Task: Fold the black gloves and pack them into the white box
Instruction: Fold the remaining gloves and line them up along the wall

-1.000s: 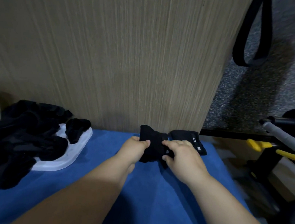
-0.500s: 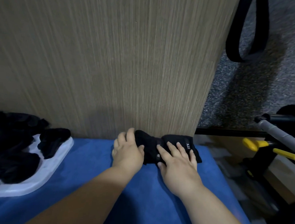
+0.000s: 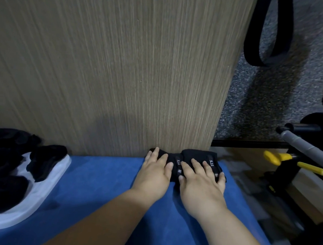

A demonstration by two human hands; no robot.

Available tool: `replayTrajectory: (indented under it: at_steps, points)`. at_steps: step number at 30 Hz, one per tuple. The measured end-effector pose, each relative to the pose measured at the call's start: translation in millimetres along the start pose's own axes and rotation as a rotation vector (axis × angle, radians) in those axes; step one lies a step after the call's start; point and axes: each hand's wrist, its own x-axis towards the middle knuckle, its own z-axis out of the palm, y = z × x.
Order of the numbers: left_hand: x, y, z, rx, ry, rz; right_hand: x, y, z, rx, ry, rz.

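Head view has us pressing the folded gloves [image 3: 196, 154] flat on the blue cloth [image 3: 98, 193], right against the foot of the wooden panel [image 3: 122, 65]. Our left hand [image 3: 154, 174] lies on the bundle's left end and our right hand [image 3: 200, 181] on its right end, side by side and nearly touching. On both, the fingers are stretched out straight and bear down on the fabric, so neither hand clasps anything. A strip of black fabric with small white lettering shows between the two hands, and another label peeks out past the right hand's fingers.

We judge the folding of this bundle as about finished and its packing as not yet done. The white box [image 3: 49, 180] sits well off to the left of our hands, apart from the bundle. A heap of gloves [image 3: 11, 162], also black, lies in and over that box.

Much is hard to read. Our palms cover most of the bundle, so we cannot tell how neat the fold is or how many layers it has. The picture's left edge cuts off the box, and the dark heap is too shapeless for us to say which pieces are folded or how many remain.
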Motion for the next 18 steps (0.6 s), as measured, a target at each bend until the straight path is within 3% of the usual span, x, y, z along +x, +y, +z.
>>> replayTrajectory:
  at_steps: [10,18]
  points:
    - [0.7,-0.4,3.3,0.257,-0.037,0.017,0.2,2.4,0.7,0.016,-0.009,0.003]
    - [0.0,3.0,-1.4,0.232,-0.061,-0.017,-1.1,-0.3,2.3,0.011,0.035,0.0]
